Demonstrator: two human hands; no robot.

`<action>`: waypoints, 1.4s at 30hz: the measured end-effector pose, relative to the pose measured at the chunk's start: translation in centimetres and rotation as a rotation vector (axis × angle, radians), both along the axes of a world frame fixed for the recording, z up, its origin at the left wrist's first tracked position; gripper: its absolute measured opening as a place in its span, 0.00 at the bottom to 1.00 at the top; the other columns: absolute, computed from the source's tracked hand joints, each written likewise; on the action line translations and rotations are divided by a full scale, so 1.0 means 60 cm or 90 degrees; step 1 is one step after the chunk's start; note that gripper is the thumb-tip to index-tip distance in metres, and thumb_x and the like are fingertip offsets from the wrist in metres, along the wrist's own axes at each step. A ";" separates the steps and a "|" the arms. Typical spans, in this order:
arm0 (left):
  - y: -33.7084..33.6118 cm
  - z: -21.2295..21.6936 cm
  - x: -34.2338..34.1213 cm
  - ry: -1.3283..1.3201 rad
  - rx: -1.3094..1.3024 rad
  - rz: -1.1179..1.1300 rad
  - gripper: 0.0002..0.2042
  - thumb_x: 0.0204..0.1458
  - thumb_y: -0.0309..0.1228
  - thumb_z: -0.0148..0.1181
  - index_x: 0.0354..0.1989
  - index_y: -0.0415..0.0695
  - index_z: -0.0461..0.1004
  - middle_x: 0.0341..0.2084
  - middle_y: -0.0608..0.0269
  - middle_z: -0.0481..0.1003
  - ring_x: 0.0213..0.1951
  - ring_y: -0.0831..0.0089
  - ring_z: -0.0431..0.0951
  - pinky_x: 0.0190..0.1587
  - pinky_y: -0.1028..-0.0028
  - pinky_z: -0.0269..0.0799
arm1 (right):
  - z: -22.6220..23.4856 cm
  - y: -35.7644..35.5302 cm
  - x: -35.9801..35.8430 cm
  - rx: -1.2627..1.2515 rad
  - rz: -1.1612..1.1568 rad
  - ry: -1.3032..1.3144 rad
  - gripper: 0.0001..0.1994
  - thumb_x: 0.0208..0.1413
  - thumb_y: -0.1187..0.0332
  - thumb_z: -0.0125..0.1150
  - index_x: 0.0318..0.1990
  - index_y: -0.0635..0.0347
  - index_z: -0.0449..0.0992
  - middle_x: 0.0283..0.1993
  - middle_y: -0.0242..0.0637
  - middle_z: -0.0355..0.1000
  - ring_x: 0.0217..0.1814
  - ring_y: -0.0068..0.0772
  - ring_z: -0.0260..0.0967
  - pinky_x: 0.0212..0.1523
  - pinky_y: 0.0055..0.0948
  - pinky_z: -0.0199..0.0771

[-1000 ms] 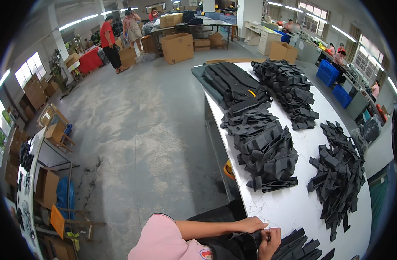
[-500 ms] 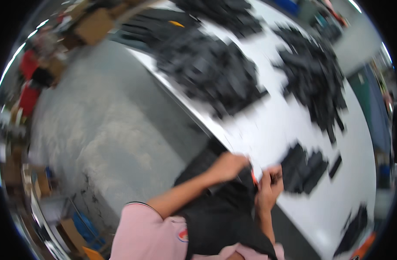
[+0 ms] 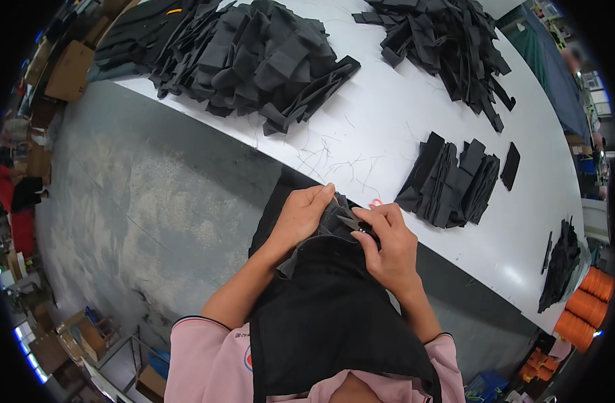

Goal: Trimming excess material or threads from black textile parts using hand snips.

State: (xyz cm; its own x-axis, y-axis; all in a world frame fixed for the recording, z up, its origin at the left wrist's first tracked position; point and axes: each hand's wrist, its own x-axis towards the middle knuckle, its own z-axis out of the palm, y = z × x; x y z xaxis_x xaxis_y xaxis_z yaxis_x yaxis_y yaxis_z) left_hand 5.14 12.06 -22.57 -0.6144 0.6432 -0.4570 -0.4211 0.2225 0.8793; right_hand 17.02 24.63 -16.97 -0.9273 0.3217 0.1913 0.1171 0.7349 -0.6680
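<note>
The left grip [image 3: 304,215] is pinching a dark fabric piece [image 3: 326,223] over the lap, just off the near edge of the white bench [image 3: 375,87]. The right grip [image 3: 391,245] is closing narrowly round small snips [image 3: 348,222], whose blades are pointing left toward the cloth. The points are sitting near the left fingertips, so a slip or a sudden pull could be nicking skin. Folds are bunching there, so a blade straying past a thread could be cutting into the cloth itself. The black apron [image 3: 341,316] is lying close behind, and a careless snip could be catching it too. An orange loop [image 3: 376,203] is showing just beyond the right grip; whether it is joining the snips, I cannot tell. Loose threads [image 3: 351,163] are littering the bench and could be clinging to the fabric. To the right, the small stack [image 3: 443,185] is standing near enough for a swinging elbow to be toppling it.
</note>
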 end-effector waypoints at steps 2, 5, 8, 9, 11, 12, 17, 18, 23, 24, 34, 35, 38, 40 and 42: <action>0.003 0.004 0.000 0.000 -0.004 -0.002 0.21 0.60 0.42 0.47 0.24 0.35 0.70 0.15 0.73 0.66 0.22 0.85 0.60 0.26 0.79 0.60 | 0.001 -0.003 -0.004 0.019 0.013 0.014 0.16 0.41 0.74 0.65 0.42 0.57 0.74 0.32 0.33 0.65 0.25 0.31 0.67 0.25 0.25 0.66; 0.007 0.006 0.000 0.049 -0.019 -0.006 0.21 0.59 0.42 0.47 0.25 0.34 0.70 0.15 0.69 0.67 0.22 0.83 0.61 0.26 0.76 0.61 | -0.001 -0.006 -0.009 0.086 0.011 0.035 0.16 0.40 0.75 0.65 0.41 0.58 0.74 0.30 0.34 0.65 0.24 0.31 0.67 0.24 0.26 0.66; 0.011 0.004 -0.002 0.074 -0.045 -0.031 0.21 0.59 0.42 0.47 0.26 0.33 0.70 0.14 0.63 0.67 0.21 0.80 0.62 0.27 0.74 0.62 | -0.007 -0.007 -0.008 0.141 -0.001 0.038 0.16 0.39 0.75 0.65 0.40 0.58 0.74 0.29 0.34 0.65 0.23 0.31 0.66 0.24 0.26 0.65; 0.011 0.004 -0.003 0.096 -0.057 -0.030 0.21 0.59 0.42 0.47 0.26 0.33 0.70 0.14 0.61 0.66 0.21 0.80 0.62 0.27 0.73 0.62 | -0.009 -0.007 -0.005 0.140 -0.015 0.035 0.16 0.39 0.75 0.65 0.40 0.58 0.74 0.28 0.34 0.65 0.22 0.31 0.66 0.24 0.26 0.65; 0.012 0.001 -0.004 0.117 -0.069 -0.029 0.21 0.59 0.43 0.47 0.26 0.33 0.70 0.14 0.60 0.66 0.21 0.79 0.62 0.27 0.73 0.62 | -0.015 -0.005 -0.003 0.140 -0.029 0.033 0.16 0.39 0.75 0.65 0.41 0.58 0.74 0.28 0.34 0.65 0.22 0.31 0.65 0.23 0.26 0.65; 0.012 -0.002 -0.004 0.124 -0.081 -0.032 0.21 0.59 0.43 0.47 0.26 0.33 0.70 0.14 0.59 0.66 0.21 0.79 0.61 0.26 0.72 0.62 | -0.018 -0.004 -0.003 0.102 -0.041 0.073 0.16 0.39 0.75 0.65 0.41 0.58 0.74 0.28 0.33 0.65 0.21 0.30 0.65 0.23 0.26 0.64; 0.018 0.000 -0.001 0.134 -0.069 -0.025 0.21 0.58 0.43 0.46 0.26 0.34 0.70 0.13 0.55 0.66 0.19 0.72 0.64 0.26 0.70 0.62 | -0.011 -0.005 -0.006 0.090 -0.017 0.045 0.15 0.41 0.73 0.64 0.41 0.58 0.74 0.29 0.33 0.65 0.21 0.31 0.64 0.22 0.25 0.63; 0.019 0.003 0.000 0.192 -0.100 -0.028 0.21 0.58 0.43 0.46 0.26 0.35 0.71 0.14 0.52 0.67 0.19 0.65 0.67 0.26 0.68 0.63 | -0.011 -0.006 -0.004 0.122 -0.021 0.036 0.15 0.41 0.73 0.64 0.40 0.58 0.74 0.29 0.33 0.65 0.20 0.31 0.64 0.22 0.25 0.63; 0.020 0.022 0.003 0.329 -0.199 -0.035 0.19 0.57 0.43 0.46 0.26 0.39 0.73 0.17 0.46 0.70 0.24 0.47 0.70 0.25 0.60 0.63 | 0.001 -0.009 -0.001 0.155 -0.033 0.008 0.15 0.41 0.73 0.64 0.40 0.58 0.74 0.30 0.33 0.64 0.20 0.31 0.64 0.22 0.25 0.63; 0.021 0.024 0.003 0.344 -0.204 -0.037 0.19 0.57 0.43 0.46 0.25 0.39 0.73 0.17 0.47 0.70 0.24 0.47 0.71 0.25 0.59 0.63 | 0.002 -0.012 -0.003 0.138 -0.031 -0.001 0.14 0.41 0.74 0.64 0.40 0.58 0.75 0.29 0.34 0.65 0.23 0.32 0.66 0.24 0.26 0.65; 0.013 0.001 -0.006 0.181 -0.107 -0.081 0.21 0.58 0.44 0.47 0.26 0.36 0.72 0.13 0.55 0.68 0.18 0.70 0.67 0.25 0.70 0.62 | -0.010 -0.006 0.001 0.022 -0.015 0.028 0.12 0.42 0.73 0.64 0.38 0.58 0.74 0.29 0.34 0.64 0.22 0.33 0.67 0.22 0.27 0.65; 0.010 -0.001 -0.008 0.180 -0.109 -0.083 0.21 0.58 0.44 0.47 0.26 0.36 0.72 0.13 0.55 0.68 0.18 0.70 0.67 0.25 0.70 0.62 | -0.010 -0.003 0.002 0.019 -0.016 0.027 0.12 0.42 0.73 0.64 0.38 0.58 0.74 0.29 0.34 0.64 0.22 0.33 0.67 0.22 0.27 0.65; 0.007 -0.004 -0.011 0.030 -0.065 -0.093 0.19 0.60 0.41 0.48 0.24 0.39 0.74 0.16 0.77 0.67 0.20 0.88 0.60 0.24 0.83 0.58 | -0.006 0.008 0.004 -0.035 -0.011 -0.021 0.12 0.42 0.73 0.64 0.38 0.57 0.74 0.29 0.34 0.64 0.23 0.34 0.66 0.23 0.28 0.65; 0.006 -0.003 -0.013 -0.078 -0.040 -0.089 0.19 0.60 0.42 0.48 0.25 0.40 0.74 0.17 0.75 0.68 0.21 0.88 0.62 0.24 0.83 0.59 | 0.003 0.014 0.005 -0.025 0.005 -0.020 0.12 0.41 0.73 0.64 0.37 0.57 0.74 0.30 0.34 0.64 0.24 0.35 0.66 0.23 0.29 0.65; 0.001 -0.008 -0.012 -0.074 -0.041 -0.094 0.19 0.60 0.42 0.48 0.25 0.40 0.74 0.17 0.75 0.69 0.21 0.88 0.62 0.24 0.83 0.59 | 0.009 0.017 0.001 -0.010 0.037 -0.037 0.12 0.41 0.73 0.64 0.37 0.57 0.73 0.30 0.33 0.63 0.25 0.35 0.66 0.24 0.30 0.64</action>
State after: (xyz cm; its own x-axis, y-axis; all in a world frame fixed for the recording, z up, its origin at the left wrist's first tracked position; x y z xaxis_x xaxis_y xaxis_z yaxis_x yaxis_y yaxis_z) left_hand 4.41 12.12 -23.03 -0.4565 0.6897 -0.5621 -0.4775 0.3432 0.8089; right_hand 17.06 25.63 -16.45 -0.9541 0.2691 0.1317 0.1133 0.7309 -0.6731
